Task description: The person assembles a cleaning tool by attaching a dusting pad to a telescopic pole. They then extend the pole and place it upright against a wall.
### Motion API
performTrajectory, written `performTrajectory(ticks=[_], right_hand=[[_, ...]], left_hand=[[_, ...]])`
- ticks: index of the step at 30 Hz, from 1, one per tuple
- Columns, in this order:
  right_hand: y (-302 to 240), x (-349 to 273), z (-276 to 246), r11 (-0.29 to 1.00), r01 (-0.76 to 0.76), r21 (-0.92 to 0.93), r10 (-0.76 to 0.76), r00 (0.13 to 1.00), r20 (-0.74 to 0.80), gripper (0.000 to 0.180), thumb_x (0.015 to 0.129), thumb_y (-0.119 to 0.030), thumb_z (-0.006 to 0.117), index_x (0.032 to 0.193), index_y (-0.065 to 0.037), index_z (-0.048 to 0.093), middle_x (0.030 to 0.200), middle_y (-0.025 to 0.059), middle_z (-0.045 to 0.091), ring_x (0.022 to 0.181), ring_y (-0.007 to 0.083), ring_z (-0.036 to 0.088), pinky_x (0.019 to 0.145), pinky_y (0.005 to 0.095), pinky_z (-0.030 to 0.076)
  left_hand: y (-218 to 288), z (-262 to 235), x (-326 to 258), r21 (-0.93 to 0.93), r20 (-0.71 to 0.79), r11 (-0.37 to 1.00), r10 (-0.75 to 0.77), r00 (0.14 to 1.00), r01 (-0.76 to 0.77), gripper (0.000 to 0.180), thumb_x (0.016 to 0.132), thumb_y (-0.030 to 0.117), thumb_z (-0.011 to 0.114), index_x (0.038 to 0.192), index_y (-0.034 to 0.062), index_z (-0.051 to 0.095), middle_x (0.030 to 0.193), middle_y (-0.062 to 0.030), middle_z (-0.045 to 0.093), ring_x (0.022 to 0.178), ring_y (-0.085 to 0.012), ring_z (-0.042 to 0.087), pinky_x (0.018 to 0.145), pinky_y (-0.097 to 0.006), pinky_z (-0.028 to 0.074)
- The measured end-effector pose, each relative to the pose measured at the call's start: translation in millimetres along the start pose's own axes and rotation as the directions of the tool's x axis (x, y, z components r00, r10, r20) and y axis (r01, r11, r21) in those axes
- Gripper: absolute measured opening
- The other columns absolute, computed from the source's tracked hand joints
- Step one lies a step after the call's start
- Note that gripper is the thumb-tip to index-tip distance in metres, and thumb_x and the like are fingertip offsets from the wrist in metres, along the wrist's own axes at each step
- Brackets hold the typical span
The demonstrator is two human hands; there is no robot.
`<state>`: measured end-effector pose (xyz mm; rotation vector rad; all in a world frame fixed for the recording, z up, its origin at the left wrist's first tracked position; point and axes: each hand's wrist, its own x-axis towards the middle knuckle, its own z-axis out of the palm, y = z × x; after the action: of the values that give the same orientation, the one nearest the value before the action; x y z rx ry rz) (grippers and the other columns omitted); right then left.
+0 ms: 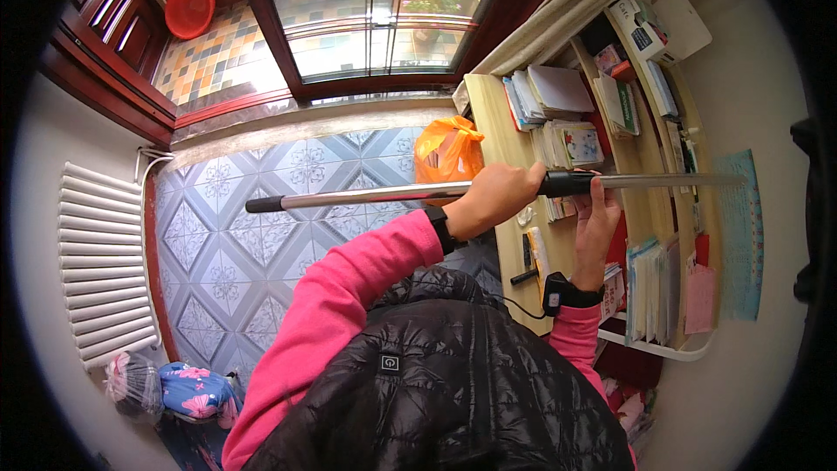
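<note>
A silver telescopic pole (375,194) stretches level across the view in front of my chest. Its left end carries a black grip (264,205), and a black collar (567,182) sits near its middle. My left hand (490,199) is closed around the metal tube just left of the collar. Against the collar's right part, the fingers of my right hand (596,231) are bent round it from below. The thinner tube (663,180) runs on to the right, over the shelves, and its far end is blurred.
A wooden desk with shelves (488,113) holding books (571,144) and folders (649,292) stands on the right. An orange plastic bag (449,150) rests on the tiled floor (301,249). At left is a white radiator (105,262); a glass door (375,44) lies ahead.
</note>
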<state>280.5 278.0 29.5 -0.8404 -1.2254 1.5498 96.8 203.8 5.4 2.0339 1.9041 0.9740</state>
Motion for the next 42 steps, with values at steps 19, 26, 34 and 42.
performTrajectory(ticks=[19,26,34,42], right_hand=[[-65.3,30.9,-7.9,0.971,0.174,0.164,-0.202,0.964,0.173,0.022,0.095,-0.023,0.054,0.108,-0.006,0.054,0.096,0.0129,0.063,0.090,0.0207,0.062,0.079,0.0328,0.052],[-138.5,58.0,61.3,0.884,0.384,0.267,-0.450,0.852,0.267,0.053,0.094,-0.035,0.056,0.136,-0.016,0.031,0.089,0.0099,0.057,0.073,0.0189,0.059,0.066,0.0332,0.050],[-334.4,55.5,80.7,0.718,0.665,0.205,-0.686,0.726,0.047,0.033,0.092,-0.041,0.057,0.107,-0.013,0.046,0.067,0.0023,0.051,0.046,0.0096,0.046,0.040,0.0227,0.037],[-510.9,22.5,114.4,0.610,0.779,0.145,-0.792,0.594,0.141,0.039,0.089,-0.043,0.061,0.093,-0.009,0.041,0.065,0.0042,0.050,0.049,0.0102,0.046,0.041,0.0238,0.037]], left_hand=[[-64.9,26.1,-20.9,-0.460,0.369,0.884,0.104,0.923,0.084,0.018,0.085,0.018,0.068,0.085,0.0039,0.057,0.065,0.0031,0.046,0.060,-0.0074,0.045,0.052,-0.026,0.039],[7.3,-7.5,71.9,-0.495,0.007,0.867,0.072,0.997,-0.059,0.031,0.085,0.030,0.070,0.090,0.0023,0.057,0.061,-0.0009,0.048,0.056,-0.0089,0.047,0.048,-0.028,0.041],[35.7,-12.7,73.8,-0.931,0.064,0.351,0.420,0.905,-0.097,0.053,0.085,0.009,0.069,0.129,0.0015,0.040,0.080,-0.0066,0.061,0.072,-0.0125,0.060,0.060,-0.026,0.049],[50.0,2.7,39.2,-0.937,0.161,0.348,0.366,0.917,0.026,0.025,0.085,0.020,0.070,0.100,0.0062,0.055,0.069,0.0033,0.052,0.057,-0.0056,0.049,0.048,-0.021,0.040]])
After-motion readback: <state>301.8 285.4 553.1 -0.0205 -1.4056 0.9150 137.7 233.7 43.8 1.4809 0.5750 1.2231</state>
